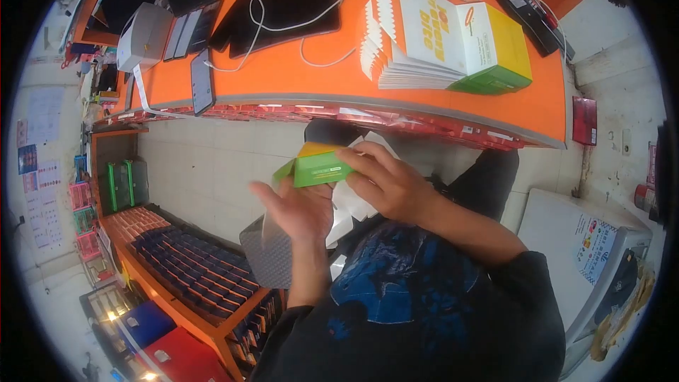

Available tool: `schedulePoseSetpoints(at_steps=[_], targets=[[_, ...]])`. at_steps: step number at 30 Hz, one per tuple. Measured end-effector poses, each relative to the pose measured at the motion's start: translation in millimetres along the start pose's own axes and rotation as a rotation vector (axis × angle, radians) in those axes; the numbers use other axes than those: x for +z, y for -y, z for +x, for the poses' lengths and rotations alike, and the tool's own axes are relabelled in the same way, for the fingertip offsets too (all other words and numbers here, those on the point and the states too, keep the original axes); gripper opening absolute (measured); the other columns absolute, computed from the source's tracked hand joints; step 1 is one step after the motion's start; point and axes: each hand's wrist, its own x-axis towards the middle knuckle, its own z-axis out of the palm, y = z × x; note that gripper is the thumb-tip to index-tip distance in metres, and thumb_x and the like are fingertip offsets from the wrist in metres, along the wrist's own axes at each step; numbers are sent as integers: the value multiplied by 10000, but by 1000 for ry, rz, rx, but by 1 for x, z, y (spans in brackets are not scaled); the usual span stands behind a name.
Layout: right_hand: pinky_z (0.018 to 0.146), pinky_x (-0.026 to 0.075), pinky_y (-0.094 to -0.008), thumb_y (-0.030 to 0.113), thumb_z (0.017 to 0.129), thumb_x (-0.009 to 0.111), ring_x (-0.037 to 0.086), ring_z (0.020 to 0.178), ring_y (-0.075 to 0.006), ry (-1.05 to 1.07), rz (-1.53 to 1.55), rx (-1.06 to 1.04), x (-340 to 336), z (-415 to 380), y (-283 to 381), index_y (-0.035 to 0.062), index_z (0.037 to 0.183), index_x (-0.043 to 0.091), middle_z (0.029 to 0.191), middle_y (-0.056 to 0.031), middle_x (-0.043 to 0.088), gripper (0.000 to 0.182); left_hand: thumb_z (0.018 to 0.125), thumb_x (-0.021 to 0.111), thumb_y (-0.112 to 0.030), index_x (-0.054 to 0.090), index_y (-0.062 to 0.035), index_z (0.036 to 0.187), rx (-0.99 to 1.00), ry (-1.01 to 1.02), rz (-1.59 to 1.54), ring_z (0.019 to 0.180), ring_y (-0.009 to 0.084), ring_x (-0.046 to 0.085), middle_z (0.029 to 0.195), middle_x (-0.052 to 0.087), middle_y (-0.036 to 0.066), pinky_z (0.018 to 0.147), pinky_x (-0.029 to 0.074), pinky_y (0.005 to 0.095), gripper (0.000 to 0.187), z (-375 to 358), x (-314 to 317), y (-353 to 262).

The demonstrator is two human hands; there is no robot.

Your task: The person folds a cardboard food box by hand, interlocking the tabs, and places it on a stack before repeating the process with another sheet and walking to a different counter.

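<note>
Two bare hands in the head view, held over the lap, a small green-and-yellow carton (318,170) between them. Left hand (304,212) palm up, thumb spread wide, blurred; its fingers run behind the carton, so their hold cannot be read. Right hand (396,187) has its fingertips closed on the carton's right end; how hard they press cannot be told. Main risk, as judged: with the left thumb off the card, the carton leans on the right fingertips and could twist or drop if they slip. A firm squeeze there might crease the thin-looking wall; a side flap on the left hand's side could bend if the palm closes askew. White sheets (346,216) lie just below the hands and could be caught or crumpled by a dropping carton. Ahead and to the right of the right hand, fanned stack of cartons (431,35) near the front edge of the orange counter (283,88): a careless reach might topple it. Ahead and left of the left hand, phone (202,85) at that edge, cable (240,69) attached; a snag could pull it off.
</note>
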Motion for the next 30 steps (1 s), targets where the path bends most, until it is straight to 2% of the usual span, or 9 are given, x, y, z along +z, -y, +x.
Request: schedulePoseSetpoints(at_steps=[2,10,14,16,17,20,24,28,30], targets=[[802,675,-334,74,849,751,677,1229,-357,9,-26,-43,0,0,-1,12,936,673,1315,-181,703,131,1196,383,-438,565,65,1442,-323,-52,-123,1268,307,685,1410,660,211,1104,541,472,589,8,12,-14],[940,599,-453,155,861,732,682,1087,-284,-14,-90,-79,-2,3,6,63,994,715,1163,-105,702,162,1176,497,-317,603,26,1419,-231,-166,145,1200,258,709,1307,713,154,1025,574,410,434,6,-19,22],[880,604,-433,110,858,775,695,1020,-288,-49,7,-14,3,2,2,61,1032,733,1094,-96,694,186,1140,617,-250,618,18,1403,-53,-160,320,1137,207,706,1288,715,126,989,571,363,376,11,-25,23],[844,605,-416,36,852,810,705,959,-306,-162,295,357,15,1,2,46,1042,735,1050,-102,698,205,1125,663,-243,627,52,1386,242,-144,985,1136,181,690,1303,712,127,994,550,343,395,5,-16,18],[802,606,-410,-18,848,817,712,903,-320,-189,312,387,15,2,3,36,1046,733,1020,-110,707,223,1114,697,-255,650,65,1360,327,-190,969,1146,189,675,1293,720,125,1008,532,347,406,1,-7,22],[782,610,-409,-15,850,812,718,891,-312,-174,335,394,12,2,8,36,1032,728,1004,-110,712,207,1129,672,-299,673,57,1343,184,-183,1079,1173,229,679,1277,734,137,1026,532,370,415,-9,-17,27],[765,612,-401,-16,853,805,718,882,-307,-179,297,384,17,-1,6,32,1030,724,1000,-112,711,201,1152,607,-244,714,24,1240,260,-72,1591,1042,298,693,1137,740,180,890,540,425,302,-19,-28,40],[766,613,-395,-21,831,802,709,891,-311,-202,275,331,15,0,-1,29,1024,711,996,-105,700,220,1133,623,-161,718,28,1187,614,47,1697,933,275,691,1048,743,157,800,537,420,218,-14,-25,45],[766,613,-397,-20,822,804,706,894,-314,-179,251,269,11,2,0,25,1025,707,993,-103,695,229,1108,652,-103,718,29,1189,537,32,1494,915,240,691,1031,743,132,792,541,390,168,-21,-22,43]])
